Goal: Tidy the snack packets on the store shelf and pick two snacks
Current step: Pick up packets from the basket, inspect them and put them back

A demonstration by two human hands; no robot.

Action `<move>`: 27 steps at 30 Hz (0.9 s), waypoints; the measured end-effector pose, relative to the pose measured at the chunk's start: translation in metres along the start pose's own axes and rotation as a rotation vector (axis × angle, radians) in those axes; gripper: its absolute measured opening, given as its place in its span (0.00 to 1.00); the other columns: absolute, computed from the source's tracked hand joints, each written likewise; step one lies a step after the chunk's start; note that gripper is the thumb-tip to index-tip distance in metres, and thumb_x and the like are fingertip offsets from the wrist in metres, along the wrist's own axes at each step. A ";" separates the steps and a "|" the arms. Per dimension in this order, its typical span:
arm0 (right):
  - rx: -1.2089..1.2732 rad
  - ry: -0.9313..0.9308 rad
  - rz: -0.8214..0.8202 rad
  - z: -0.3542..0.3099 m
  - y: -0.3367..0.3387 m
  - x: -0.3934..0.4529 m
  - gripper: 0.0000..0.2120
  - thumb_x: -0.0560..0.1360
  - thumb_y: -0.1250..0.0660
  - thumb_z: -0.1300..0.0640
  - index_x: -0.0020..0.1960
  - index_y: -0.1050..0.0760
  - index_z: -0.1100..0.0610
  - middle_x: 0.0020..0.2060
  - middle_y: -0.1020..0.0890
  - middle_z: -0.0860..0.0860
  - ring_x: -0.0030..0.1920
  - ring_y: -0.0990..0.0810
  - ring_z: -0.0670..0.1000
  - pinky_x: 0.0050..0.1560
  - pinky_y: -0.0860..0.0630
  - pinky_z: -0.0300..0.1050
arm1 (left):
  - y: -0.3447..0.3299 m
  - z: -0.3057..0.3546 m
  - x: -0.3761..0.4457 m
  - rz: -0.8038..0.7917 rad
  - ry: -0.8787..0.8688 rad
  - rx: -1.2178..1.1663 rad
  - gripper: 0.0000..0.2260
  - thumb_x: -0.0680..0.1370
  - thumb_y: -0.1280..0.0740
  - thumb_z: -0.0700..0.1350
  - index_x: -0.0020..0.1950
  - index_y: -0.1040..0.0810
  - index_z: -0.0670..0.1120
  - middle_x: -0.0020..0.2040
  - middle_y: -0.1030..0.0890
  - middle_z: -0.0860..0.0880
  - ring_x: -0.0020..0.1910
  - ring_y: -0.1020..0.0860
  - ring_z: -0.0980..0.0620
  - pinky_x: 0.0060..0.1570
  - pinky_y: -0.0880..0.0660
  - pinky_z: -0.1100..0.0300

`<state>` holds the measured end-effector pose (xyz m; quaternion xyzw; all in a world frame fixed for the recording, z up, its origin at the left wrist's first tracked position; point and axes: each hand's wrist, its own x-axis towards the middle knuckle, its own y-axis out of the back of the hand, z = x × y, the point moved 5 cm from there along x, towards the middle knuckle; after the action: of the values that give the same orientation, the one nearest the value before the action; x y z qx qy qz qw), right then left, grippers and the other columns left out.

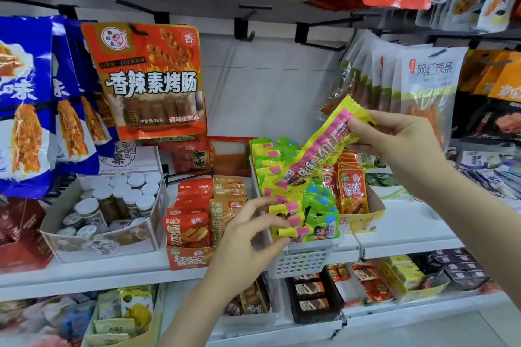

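My right hand pinches the upper end of a long yellow and pink snack packet, held tilted above a white perforated basket. Inside the basket stand several yellow and pink packets and green and blue ones. At the basket's front left corner my left hand has its fingers loosely spread, the fingertips touching the front yellow packets.
Left of the basket stands a red carton of orange fish snack packets and a box of white-lidded jars. Right of it sits a yellow carton of red packets. Bags hang from black pegs above, among them an orange sausage bag. A lower shelf holds more boxes.
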<state>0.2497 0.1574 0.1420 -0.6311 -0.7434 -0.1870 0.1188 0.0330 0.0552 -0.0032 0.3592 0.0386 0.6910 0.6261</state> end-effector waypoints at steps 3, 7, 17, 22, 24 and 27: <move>-0.004 -0.005 -0.020 0.000 -0.003 0.001 0.12 0.71 0.27 0.54 0.53 0.16 0.54 0.45 0.13 0.52 0.47 0.14 0.52 0.45 0.18 0.41 | 0.000 -0.001 0.000 -0.078 0.045 -0.120 0.06 0.73 0.27 0.56 0.49 0.18 0.63 0.70 0.33 0.69 0.69 0.32 0.64 0.65 0.34 0.63; -0.001 -0.001 -0.023 -0.001 -0.005 0.001 0.10 0.71 0.27 0.54 0.52 0.16 0.52 0.45 0.13 0.52 0.46 0.14 0.52 0.44 0.18 0.40 | -0.002 -0.002 0.003 -0.095 0.060 -0.169 0.10 0.71 0.28 0.62 0.50 0.17 0.63 0.68 0.31 0.69 0.69 0.32 0.64 0.64 0.34 0.64; -0.016 -0.028 -0.032 -0.002 -0.014 -0.003 0.13 0.70 0.27 0.55 0.54 0.17 0.56 0.43 0.13 0.53 0.45 0.14 0.53 0.42 0.18 0.40 | -0.001 -0.001 0.003 0.012 0.103 -0.229 0.12 0.71 0.24 0.52 0.54 0.18 0.57 0.52 0.19 0.62 0.53 0.21 0.60 0.50 0.25 0.67; 0.051 -0.026 -0.021 -0.012 -0.020 -0.001 0.12 0.71 0.28 0.56 0.54 0.17 0.57 0.44 0.13 0.53 0.44 0.14 0.52 0.42 0.18 0.39 | 0.001 0.006 0.000 0.037 -0.015 -0.074 0.12 0.71 0.22 0.46 0.54 0.16 0.51 0.55 0.20 0.61 0.52 0.21 0.63 0.50 0.27 0.72; 0.091 -0.028 -0.018 -0.016 -0.018 0.003 0.12 0.70 0.28 0.55 0.52 0.17 0.56 0.44 0.13 0.53 0.45 0.14 0.52 0.42 0.18 0.39 | 0.001 0.006 0.000 0.043 -0.035 -0.044 0.12 0.71 0.23 0.45 0.54 0.16 0.51 0.56 0.19 0.60 0.52 0.22 0.64 0.51 0.28 0.73; -0.027 -0.038 -0.038 -0.006 -0.026 -0.002 0.13 0.67 0.26 0.53 0.50 0.16 0.55 0.42 0.13 0.52 0.42 0.14 0.52 0.42 0.17 0.43 | 0.002 0.008 -0.001 0.075 -0.090 0.031 0.11 0.72 0.23 0.43 0.54 0.15 0.50 0.54 0.17 0.59 0.54 0.22 0.66 0.55 0.29 0.73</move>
<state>0.2244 0.1497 0.1438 -0.6220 -0.7547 -0.1872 0.0927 0.0360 0.0506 0.0036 0.4005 0.0077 0.6965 0.5953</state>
